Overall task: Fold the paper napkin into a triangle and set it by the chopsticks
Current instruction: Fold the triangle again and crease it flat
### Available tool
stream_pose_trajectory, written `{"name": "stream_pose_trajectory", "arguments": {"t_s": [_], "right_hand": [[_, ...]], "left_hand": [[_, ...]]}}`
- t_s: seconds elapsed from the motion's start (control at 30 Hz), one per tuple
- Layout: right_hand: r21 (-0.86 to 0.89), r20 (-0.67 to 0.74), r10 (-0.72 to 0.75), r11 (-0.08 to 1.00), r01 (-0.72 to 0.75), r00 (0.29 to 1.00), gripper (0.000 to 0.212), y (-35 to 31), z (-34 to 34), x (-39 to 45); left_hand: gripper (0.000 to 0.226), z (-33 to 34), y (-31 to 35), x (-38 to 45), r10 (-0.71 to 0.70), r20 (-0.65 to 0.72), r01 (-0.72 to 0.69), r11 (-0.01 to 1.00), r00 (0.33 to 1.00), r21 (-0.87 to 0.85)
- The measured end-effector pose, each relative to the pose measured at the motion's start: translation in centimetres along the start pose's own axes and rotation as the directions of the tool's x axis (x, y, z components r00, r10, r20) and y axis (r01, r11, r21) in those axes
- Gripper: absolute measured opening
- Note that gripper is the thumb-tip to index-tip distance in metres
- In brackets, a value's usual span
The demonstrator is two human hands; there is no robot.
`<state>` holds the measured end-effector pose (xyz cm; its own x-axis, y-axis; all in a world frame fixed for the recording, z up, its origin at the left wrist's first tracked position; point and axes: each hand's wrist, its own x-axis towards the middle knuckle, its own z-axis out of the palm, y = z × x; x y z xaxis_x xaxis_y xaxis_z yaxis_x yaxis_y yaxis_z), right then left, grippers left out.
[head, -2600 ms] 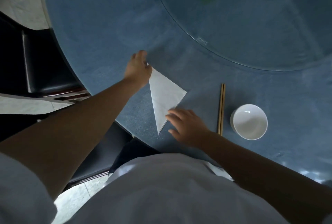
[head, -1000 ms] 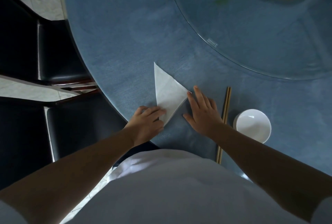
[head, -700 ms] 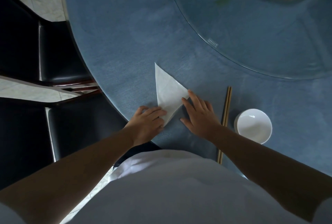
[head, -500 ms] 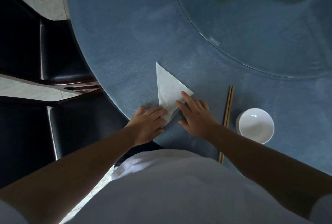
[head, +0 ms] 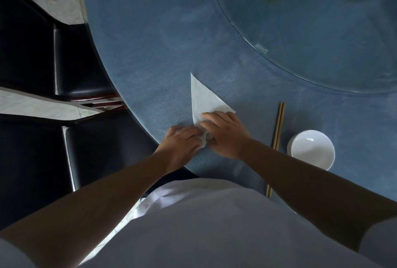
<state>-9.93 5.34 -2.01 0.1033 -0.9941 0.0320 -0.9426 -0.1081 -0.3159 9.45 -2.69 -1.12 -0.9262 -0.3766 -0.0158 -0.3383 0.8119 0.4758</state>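
Note:
A white paper napkin (head: 204,100), folded into a triangle, lies flat on the blue table (head: 150,42) near its front edge, one point aimed away from me. My left hand (head: 182,140) presses on the napkin's near corner with curled fingers. My right hand (head: 225,132) lies across the napkin's lower right part, its fingers spread toward the left hand and covering that corner. A pair of wooden chopsticks (head: 278,123) lies lengthwise to the right of my right hand, apart from the napkin.
A small white bowl (head: 311,149) stands right of the chopsticks. A glass turntable (head: 300,42) covers the far right of the table. Dark chairs (head: 81,63) stand at the left, along the table's curved edge.
My right hand has slid left from beside the napkin's right corner onto the napkin, close to my left hand. The left hand came down earlier from the far point to the near corner.

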Motion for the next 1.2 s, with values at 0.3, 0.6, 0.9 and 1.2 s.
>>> {"name": "stream_pose_trajectory", "arguments": {"t_s": [0.3, 0.6, 0.9, 1.2], "right_hand": [[0.098, 0.032, 0.074, 0.992, -0.077, 0.997, 0.027, -1.0, 0.6, -0.4], [0.26, 0.057, 0.107, 0.958, -0.119, 0.993, 0.009, -0.9, -1.0, 0.4], [0.361, 0.204, 0.141, 0.909, -0.208, 0.969, 0.022, -2.4, -1.8, -1.3], [0.451, 0.262, 0.329, 0.79, -0.416, 0.908, 0.015, -2.3, -2.0, -3.3]], "left_hand": [[0.005, -0.3, -0.3, 0.2, -0.023, -0.014, 0.02, 0.984, 1.0, -0.177], [0.063, -1.3, -1.1, -0.2, -0.239, 0.063, 0.248, 0.939, 0.969, -0.24], [0.045, -0.3, 0.3, 0.2, -0.207, 0.048, 0.212, 0.969, 0.977, -0.131], [0.008, -0.1, 1.6, -0.3, -0.243, 0.009, 0.239, 0.946, 0.97, -0.217]]}}
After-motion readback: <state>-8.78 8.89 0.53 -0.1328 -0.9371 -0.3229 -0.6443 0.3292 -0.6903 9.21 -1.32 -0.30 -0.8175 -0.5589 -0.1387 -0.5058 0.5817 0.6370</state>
